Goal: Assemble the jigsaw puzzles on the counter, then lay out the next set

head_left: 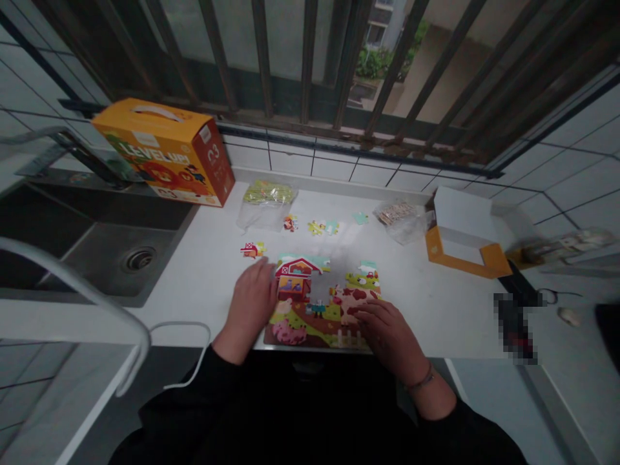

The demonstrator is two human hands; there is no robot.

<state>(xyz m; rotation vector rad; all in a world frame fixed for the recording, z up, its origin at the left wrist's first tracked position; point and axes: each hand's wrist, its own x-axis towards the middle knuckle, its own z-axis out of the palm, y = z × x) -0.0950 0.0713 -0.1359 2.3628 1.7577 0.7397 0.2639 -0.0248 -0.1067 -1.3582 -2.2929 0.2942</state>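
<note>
A partly joined farm jigsaw puzzle (310, 323) lies at the counter's front edge, showing a red barn, pink pigs and a spotted cow. Its top middle has a gap where the white counter shows. My left hand (254, 297) rests along the puzzle's left edge, fingers stretched forward, holding nothing I can see. Over the lower right, by the cow, lies my right hand (387, 329) with loosely bent fingers on the surface. Loose puzzle pieces sit beyond: a red barn piece (252, 249), a small brown-and-red piece (290, 223), a yellow-green pair (323, 227) and a pale teal piece (361, 218).
An orange carton (169, 155) stands back left beside the dark sink (169, 258). Clear bags, one with green contents (268, 194) and one with brown contents (396, 212), lie near the wall. An opened orange-and-white box (462, 242) sits right. A white cable (111, 303) crosses the left.
</note>
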